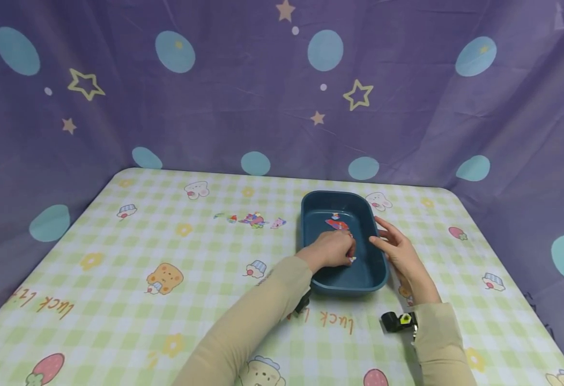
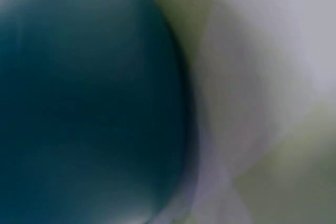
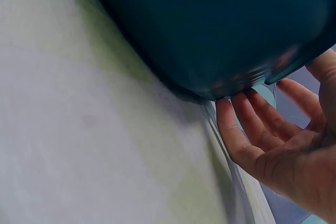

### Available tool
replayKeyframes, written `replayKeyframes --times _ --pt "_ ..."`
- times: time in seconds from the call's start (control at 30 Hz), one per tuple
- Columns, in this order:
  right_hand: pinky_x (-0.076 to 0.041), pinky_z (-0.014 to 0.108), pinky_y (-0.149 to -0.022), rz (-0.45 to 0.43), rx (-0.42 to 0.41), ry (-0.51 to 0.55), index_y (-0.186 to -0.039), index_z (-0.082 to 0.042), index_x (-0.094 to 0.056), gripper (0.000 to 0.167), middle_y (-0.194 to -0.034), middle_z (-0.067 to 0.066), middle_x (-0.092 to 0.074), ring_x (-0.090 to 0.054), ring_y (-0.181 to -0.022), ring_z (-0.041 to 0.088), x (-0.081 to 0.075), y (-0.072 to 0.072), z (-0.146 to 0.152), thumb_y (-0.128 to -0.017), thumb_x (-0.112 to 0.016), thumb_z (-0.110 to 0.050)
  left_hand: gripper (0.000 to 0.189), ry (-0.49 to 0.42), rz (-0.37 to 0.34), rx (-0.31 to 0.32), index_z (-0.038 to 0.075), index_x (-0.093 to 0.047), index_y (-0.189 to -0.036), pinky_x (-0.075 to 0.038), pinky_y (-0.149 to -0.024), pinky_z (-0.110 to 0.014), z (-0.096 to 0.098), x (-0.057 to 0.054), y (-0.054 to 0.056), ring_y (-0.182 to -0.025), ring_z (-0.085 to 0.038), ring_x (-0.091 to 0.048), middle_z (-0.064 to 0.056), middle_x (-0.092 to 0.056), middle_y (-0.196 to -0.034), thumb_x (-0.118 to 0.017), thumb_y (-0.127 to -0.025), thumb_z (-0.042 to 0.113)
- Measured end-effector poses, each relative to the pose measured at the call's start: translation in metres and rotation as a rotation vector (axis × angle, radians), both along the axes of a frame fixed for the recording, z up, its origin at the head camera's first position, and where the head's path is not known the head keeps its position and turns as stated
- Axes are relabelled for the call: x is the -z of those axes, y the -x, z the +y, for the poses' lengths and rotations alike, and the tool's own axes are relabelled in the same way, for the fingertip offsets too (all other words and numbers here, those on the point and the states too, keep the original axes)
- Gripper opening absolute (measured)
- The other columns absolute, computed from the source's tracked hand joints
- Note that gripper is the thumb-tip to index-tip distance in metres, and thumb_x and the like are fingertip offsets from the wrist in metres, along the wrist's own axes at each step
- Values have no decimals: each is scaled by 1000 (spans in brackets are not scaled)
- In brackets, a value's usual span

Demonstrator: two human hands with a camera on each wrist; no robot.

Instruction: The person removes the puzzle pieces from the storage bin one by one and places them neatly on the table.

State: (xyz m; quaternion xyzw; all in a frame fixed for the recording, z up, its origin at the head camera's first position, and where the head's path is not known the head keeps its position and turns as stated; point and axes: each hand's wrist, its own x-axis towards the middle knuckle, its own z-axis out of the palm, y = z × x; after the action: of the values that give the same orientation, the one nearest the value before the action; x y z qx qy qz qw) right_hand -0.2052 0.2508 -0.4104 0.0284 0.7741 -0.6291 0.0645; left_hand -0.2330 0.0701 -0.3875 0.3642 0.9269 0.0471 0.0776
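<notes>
One cloth (image 1: 132, 305) bears one bin (image 1: 356, 277), left hand (image 1: 334, 249) inside, right hand (image 1: 402, 256) touching it.

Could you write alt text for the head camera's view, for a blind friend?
A person's left grip reaches into a dark teal tub, seemingly pinching a small pale piece; the right grip touches the tub's side. Colorful cutouts lie left of it on a checked tablecloth.

The head view looks forward and down from above; the 2 wrist views face, very close, the same dark-teal, round-cornered plastic tub (image 1: 347, 291).
</notes>
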Motion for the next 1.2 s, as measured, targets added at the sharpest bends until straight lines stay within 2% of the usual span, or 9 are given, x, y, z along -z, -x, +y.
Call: replayKeyframes --times 0.13,0.37,0.47,0.67,0.83,1.03,1.2 --pt "-43 16 -78 0 -3 -11 -143 -26 -30 63 -135 15 -40 -48 -102 3 -1 0 0 -88 -59 -29 15 -11 -2 -7 23 -64 -77 -44 -63 -25 0 0 0 -79 -6 -54 11 -54 -82 -72 -75 36" --pt "-44 16 -78 -1 -4 3 -143 -26 -30 63 -134 15 -40 -49 -100 1 -1 0 0 -88 -59 -28 12 -52 -78 -3 21 -64 -78 -44 -63 -24 -1 -2 1 -70 -7 -54 11 -56 -75 -71 -77 30" --pt "-44 16 -78 1 -2 6 -143 -25 -30 62 -133 15 -41 -50 -100 1 -1 0 0 -88 -59 -27 11 -61 -84 -1 20 -64 -79 -44 -63 -23 -1 -2 2 -69 -7 -54 11 -56 -75 -72 -77 29" --pt "-45 17 -78 -10 -2 15 -143 -25 -30 62 -134 15 -40 -50 -100 1 -1 0 0 -88 -59 -26 14 -73 -78 -7 20 -67 -91 -44 -65 -22 -3 -5 3 -73 -6 -54 10 -59 -81 -69 -79 27" --pt "-45 17 -77 -11 0 10 -143 -26 -30 62 -134 15 -40 -50 -99 1 -1 0 0 -88 -59 -27 17 -90 -36 -11 22 -68 -96 -46 -68 -24 -11 -12 3 -77 -4 -56 11 -62 -85 -67 -80 27" --pt "-44 16 -76 -17 13 -3 -143 -26 -30 63 -133 14 -41 -50 -98 1 -1 0 -1 -87 -60 -28 18 -145 25 -22 23 -68 -97 -46 -72 -23 -27 -20 3 -84 -4 -57 11 -62 -98 -66 -80 28" --pt "-44 17 -78 -39 28 -5 -142 -28 -30 63 -133 12 -40 -48 -103 6 -1 1 -2 -87 -61 -30 21 -170 56 -37 23 -68 -100 -45 -75 -25 -41 -25 4 -87 -7 -58 9 -62 -97 -65 -80 28"
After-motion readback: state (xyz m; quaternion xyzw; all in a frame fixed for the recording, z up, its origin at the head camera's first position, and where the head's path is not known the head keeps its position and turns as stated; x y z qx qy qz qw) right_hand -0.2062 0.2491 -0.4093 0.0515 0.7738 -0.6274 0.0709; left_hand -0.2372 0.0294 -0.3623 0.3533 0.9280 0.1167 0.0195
